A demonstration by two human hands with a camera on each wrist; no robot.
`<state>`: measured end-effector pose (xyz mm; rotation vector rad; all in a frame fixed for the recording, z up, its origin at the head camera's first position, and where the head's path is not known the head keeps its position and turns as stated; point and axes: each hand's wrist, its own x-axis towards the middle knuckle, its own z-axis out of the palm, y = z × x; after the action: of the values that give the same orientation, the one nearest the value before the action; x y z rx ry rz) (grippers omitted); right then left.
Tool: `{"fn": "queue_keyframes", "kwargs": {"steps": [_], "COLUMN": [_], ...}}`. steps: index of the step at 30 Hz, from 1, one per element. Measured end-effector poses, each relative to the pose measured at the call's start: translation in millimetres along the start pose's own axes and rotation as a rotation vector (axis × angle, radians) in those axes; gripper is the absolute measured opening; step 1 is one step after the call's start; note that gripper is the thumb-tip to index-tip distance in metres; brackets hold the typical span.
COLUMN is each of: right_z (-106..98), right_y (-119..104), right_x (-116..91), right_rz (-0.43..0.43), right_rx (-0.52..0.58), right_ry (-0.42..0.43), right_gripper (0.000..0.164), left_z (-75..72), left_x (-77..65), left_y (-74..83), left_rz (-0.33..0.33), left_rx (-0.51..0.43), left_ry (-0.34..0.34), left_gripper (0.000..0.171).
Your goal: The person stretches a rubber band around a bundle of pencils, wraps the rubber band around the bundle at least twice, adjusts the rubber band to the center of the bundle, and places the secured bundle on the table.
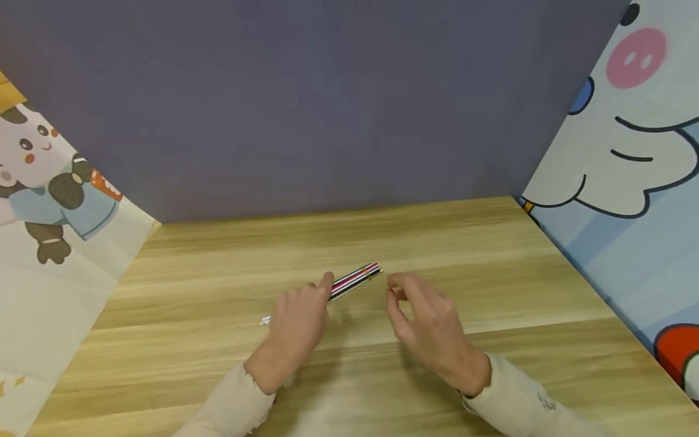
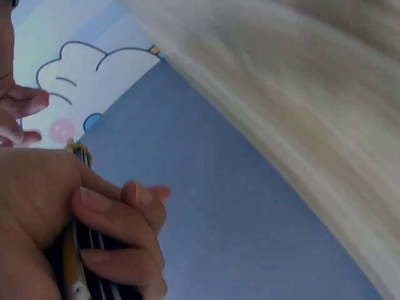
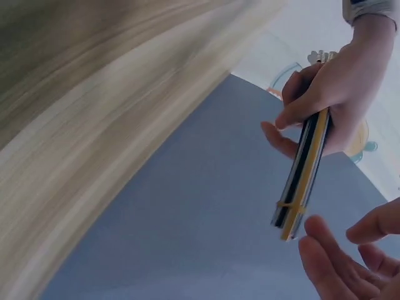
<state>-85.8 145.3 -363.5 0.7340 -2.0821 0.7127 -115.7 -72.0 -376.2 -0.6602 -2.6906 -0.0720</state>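
My left hand (image 1: 299, 318) grips a bundle of thin sticks that look like pencils (image 1: 352, 283), striped black, white and red. In the right wrist view a yellow one (image 3: 306, 178) shows among them. A thin yellowish band (image 1: 368, 272) circles the bundle near its far right end. Small whitish ends (image 1: 266, 320) stick out on the other side of the left hand. Just right of the banded end is my right hand (image 1: 431, 321), its thumb and fingers bent loosely and apart from the bundle. Nothing shows between those fingers. The bundle's middle is hidden by the left hand.
The wood-grain table (image 1: 349, 240) lies under both hands. A dark grey panel (image 1: 327, 109) stands along its back edge. Cartoon-printed walls rise at the left (image 1: 71, 255) and at the right (image 1: 617, 243).
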Motion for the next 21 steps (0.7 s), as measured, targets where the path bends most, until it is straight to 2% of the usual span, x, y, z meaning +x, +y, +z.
{"fn": "queue_keyframes", "kwargs": {"steps": [2,3,5,9,11,12,14,16,19,21], "right_z": [-1,-2,-5,-10,-13,-15,-19,-24,-33,-37], "right_y": [5,8,15,30,35,37,41,43,46,47], "right_x": [1,3,6,11,12,13,16,19,25,26], "right_rz": [0.023,0.063,0.184,0.44,0.504,0.518,0.523,0.526,0.532,0.529], "right_rx": [-0.001,0.013,0.103,0.515,0.696,0.761,0.815,0.819,0.829,0.844], "right_ry": [-0.021,-0.051,-0.174,-0.514,-0.616,-0.634,-0.606,-0.536,-0.442,-0.408], "right_gripper": [0.013,0.014,0.018,0.023,0.028,0.029,0.027,0.027,0.029,0.029], "left_z": [-0.8,-1.5,-2.9,-4.3,-6.0,-7.3,-10.9,-15.4,-22.5,-25.8], "left_x": [-0.2,-0.4,-0.7,-1.4,-0.4,0.8,5.2,11.1,17.7,19.8], "left_y": [-1.3,-1.6,-1.0,1.4,0.6,-1.3,-8.2,-19.5,-40.0,-50.9], "left_rz": [0.027,0.051,0.108,0.204,0.224,0.236,0.247,0.236,0.161,0.1], "left_rx": [-0.007,-0.015,-0.031,-0.048,-0.098,-0.14,-0.259,-0.433,-0.792,-1.05], "left_ry": [0.003,0.006,0.017,0.057,0.053,0.037,-0.009,-0.085,-0.235,-0.321], "left_gripper": [0.025,0.024,0.022,0.021,0.027,0.03,0.035,0.036,0.033,0.031]}}
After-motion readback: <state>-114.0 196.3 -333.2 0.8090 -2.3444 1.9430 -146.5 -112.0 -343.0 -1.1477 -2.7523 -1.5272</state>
